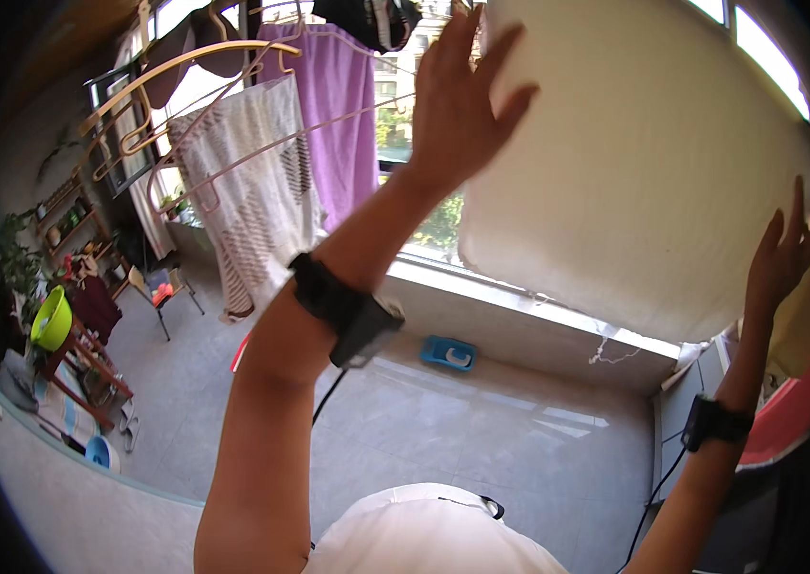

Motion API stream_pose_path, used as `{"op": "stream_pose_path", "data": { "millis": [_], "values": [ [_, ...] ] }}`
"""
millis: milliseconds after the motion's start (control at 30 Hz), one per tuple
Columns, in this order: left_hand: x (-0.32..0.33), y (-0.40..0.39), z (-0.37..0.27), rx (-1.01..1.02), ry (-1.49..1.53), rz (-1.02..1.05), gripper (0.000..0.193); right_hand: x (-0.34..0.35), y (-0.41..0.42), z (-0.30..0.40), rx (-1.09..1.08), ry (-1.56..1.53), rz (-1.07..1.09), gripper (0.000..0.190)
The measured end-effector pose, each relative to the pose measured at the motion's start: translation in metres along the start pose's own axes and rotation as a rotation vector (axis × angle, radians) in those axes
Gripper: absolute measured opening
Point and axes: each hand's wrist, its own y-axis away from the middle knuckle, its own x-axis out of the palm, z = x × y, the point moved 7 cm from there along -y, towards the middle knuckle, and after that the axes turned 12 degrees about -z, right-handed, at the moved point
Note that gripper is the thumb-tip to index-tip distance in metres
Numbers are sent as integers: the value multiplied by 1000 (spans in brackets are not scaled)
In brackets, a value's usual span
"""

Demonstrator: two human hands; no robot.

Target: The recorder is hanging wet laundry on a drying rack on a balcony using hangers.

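A large cream cloth (pixel 620 172) hangs before the window, between my raised hands. My left hand (pixel 459 107) is lifted near its upper left edge, fingers spread, with nothing seen in it. Over at the cloth's lower right edge, my right hand (pixel 781 251) is raised with its fingers apart; whether it touches the cloth is unclear. Left of my left hand hang a purple towel (pixel 344 122) and a patterned grey-white cloth (pixel 254 179), with a yellow clothes hanger (pixel 190 56) and other hangers around them. Dark garments (pixel 369 18) hang at the top.
A blue plastic tray (pixel 448 353) lies on the tiled floor below the window sill (pixel 520 296). To the far left are a green basin (pixel 52 318) on a wooden stand, a chair (pixel 163 287) and plant shelves (pixel 75 222). Grey cabinets (pixel 688 387) stand at the right.
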Motion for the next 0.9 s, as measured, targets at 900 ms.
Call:
{"op": "stream_pose_path", "data": {
  "millis": [900],
  "values": [
    [-356, 490, 120, -1747, -107, 894, 31, -65, 289, 512, 657, -1684, 1546, 27]
  ]
}}
